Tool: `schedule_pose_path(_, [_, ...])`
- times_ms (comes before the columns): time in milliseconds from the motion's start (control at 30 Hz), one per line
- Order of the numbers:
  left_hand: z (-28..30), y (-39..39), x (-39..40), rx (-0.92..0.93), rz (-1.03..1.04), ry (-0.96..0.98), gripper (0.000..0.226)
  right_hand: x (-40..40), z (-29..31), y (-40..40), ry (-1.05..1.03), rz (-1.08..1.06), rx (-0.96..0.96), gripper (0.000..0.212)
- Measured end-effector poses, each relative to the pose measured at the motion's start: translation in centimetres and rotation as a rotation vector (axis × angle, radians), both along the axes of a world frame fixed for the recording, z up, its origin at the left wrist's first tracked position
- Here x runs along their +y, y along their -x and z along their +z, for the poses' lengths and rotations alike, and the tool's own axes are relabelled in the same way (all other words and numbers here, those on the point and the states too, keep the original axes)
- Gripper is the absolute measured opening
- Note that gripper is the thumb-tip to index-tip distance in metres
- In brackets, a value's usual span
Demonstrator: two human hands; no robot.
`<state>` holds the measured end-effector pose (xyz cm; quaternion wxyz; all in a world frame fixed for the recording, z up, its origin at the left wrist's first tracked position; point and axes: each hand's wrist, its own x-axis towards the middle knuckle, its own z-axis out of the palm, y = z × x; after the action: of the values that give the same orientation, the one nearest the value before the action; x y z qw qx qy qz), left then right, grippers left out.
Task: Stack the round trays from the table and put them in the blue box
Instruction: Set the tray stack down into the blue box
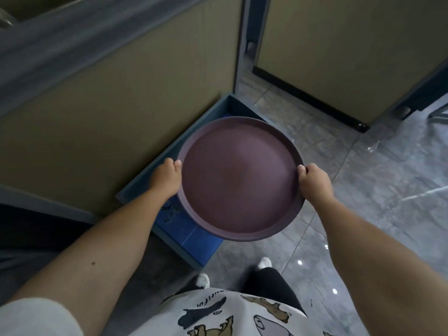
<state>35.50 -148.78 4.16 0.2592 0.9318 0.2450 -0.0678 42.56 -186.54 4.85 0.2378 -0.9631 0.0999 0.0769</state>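
I hold a round dark-maroon tray (238, 178) level in the air in front of me. It looks like a stack, as a second rim shows along its lower edge; how many trays it holds I cannot tell. My left hand (167, 177) grips the left rim and my right hand (315, 179) grips the right rim. Directly below the tray stands the blue box (191, 235) on the floor, open at the top. The tray hides most of the box's inside.
A tan partition panel (116, 112) runs along the box's left side, and a second panel (339, 52) stands at the back right. Grey glossy floor tiles (363, 185) spread to the right. My feet in white shoes (264, 263) are just short of the box.
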Motion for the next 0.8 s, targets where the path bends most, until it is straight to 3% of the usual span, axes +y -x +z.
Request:
schedule_pose_path(433, [-3.2,2.8,-7.8,0.106,0.443,-0.043,0.045,-0.1,-3.4,-12.4,0.107,0.458,0.125,0.038])
schedule_pose_path(800, [-3.9,2.7,-9.5,0.132,0.539,-0.154,0.047,0.4,-5.2,-14.7,0.147,0.581,0.102,0.037])
